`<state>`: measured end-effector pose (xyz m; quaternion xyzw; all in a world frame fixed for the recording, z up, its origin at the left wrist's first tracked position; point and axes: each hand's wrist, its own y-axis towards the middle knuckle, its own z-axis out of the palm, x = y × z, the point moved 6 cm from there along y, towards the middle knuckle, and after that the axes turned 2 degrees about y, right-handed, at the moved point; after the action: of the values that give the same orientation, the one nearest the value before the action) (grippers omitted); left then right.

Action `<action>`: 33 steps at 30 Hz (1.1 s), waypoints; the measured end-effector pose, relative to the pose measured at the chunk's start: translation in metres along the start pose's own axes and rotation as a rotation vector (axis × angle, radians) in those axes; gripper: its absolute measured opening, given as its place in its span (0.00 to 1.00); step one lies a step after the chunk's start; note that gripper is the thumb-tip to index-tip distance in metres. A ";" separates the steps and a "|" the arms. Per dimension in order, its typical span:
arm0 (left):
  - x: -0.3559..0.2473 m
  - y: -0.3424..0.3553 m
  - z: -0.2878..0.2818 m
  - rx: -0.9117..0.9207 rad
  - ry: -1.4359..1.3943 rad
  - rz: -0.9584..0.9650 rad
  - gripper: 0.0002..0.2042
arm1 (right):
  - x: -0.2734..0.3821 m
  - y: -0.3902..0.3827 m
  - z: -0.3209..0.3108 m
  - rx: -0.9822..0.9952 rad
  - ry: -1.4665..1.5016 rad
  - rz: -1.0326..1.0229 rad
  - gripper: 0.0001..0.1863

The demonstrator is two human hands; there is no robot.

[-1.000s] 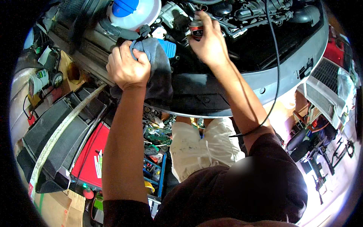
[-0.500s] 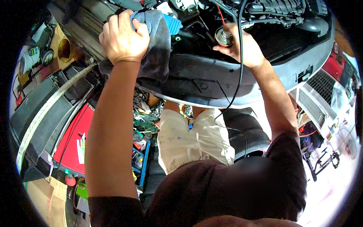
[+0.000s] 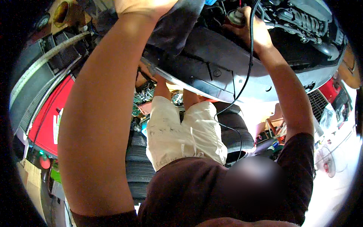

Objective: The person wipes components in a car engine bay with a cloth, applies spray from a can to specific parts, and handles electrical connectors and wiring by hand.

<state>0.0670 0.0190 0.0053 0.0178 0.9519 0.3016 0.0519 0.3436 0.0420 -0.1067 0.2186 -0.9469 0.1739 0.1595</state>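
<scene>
At the top edge is my left hand (image 3: 145, 5), its fingers cut off by the frame. A dark grey cloth (image 3: 176, 32) hangs from it over the front edge of a black car bumper (image 3: 215, 70); it was gripped a moment earlier. My right hand (image 3: 257, 32) is closed round a spray can (image 3: 236, 17) with a thin red straw at its nozzle. The can is over the engine bay (image 3: 302, 19), just behind the bumper. Past my right hand hangs a black cable (image 3: 251, 56), looping down under the bumper.
Black tyres (image 3: 141, 166) lie stacked below me, with another tyre (image 3: 236, 132) to the right. On the left are a radiator (image 3: 30, 75) and a red panel (image 3: 51, 113). A white wire fan (image 3: 326, 160) stands at right. Tools lie scattered under the bumper.
The view has shifted, so my left hand now sits higher and partly out of frame with the cloth. My right hand and the can also appear higher and further right.
</scene>
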 end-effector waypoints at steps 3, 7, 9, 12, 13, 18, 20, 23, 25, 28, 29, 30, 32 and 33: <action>0.006 -0.004 -0.005 -0.047 0.006 -0.035 0.11 | 0.013 0.010 0.004 0.029 -0.096 -0.006 0.41; 0.009 -0.006 -0.003 0.020 0.023 -0.107 0.11 | 0.019 0.016 0.011 0.054 -0.061 -0.032 0.38; 0.010 -0.008 -0.005 -0.003 -0.026 -0.106 0.09 | 0.019 0.015 0.014 0.060 -0.054 -0.076 0.35; 0.012 -0.010 -0.010 -0.015 -0.096 -0.091 0.07 | 0.026 0.016 0.012 0.051 0.002 -0.135 0.29; 0.013 -0.012 -0.011 -0.060 -0.091 -0.093 0.07 | 0.032 0.016 0.010 0.047 0.034 -0.154 0.27; 0.014 -0.014 -0.008 -0.130 -0.051 -0.105 0.07 | 0.042 0.015 0.002 0.125 -0.094 0.085 0.33; 0.016 -0.012 -0.008 -0.056 -0.047 -0.117 0.07 | 0.041 0.011 -0.002 0.089 -0.024 0.154 0.33; 0.015 -0.008 -0.007 0.046 -0.022 -0.128 0.07 | 0.038 0.014 -0.004 0.086 -0.021 0.233 0.34; 0.016 -0.010 -0.009 -0.027 -0.071 -0.108 0.07 | 0.037 0.013 -0.004 0.081 0.006 0.201 0.34; 0.017 -0.009 -0.009 -0.039 -0.071 -0.111 0.07 | 0.039 0.013 -0.005 0.066 -0.041 0.190 0.33; 0.017 -0.009 -0.008 -0.047 -0.071 -0.113 0.07 | 0.040 0.014 -0.005 0.055 -0.051 0.170 0.33; 0.017 -0.009 -0.008 -0.056 -0.073 -0.113 0.07 | 0.039 0.014 -0.005 0.070 -0.060 0.177 0.32; 0.017 -0.008 -0.009 -0.060 -0.079 -0.113 0.07 | 0.036 0.015 -0.003 0.099 -0.077 0.193 0.31; 0.016 -0.008 -0.008 -0.062 -0.083 -0.115 0.07 | 0.034 0.015 -0.002 0.101 -0.064 0.168 0.31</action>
<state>0.0498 0.0091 0.0059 -0.0261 0.9386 0.3263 0.1089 0.3074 0.0430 -0.0961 0.1518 -0.9565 0.2271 0.1027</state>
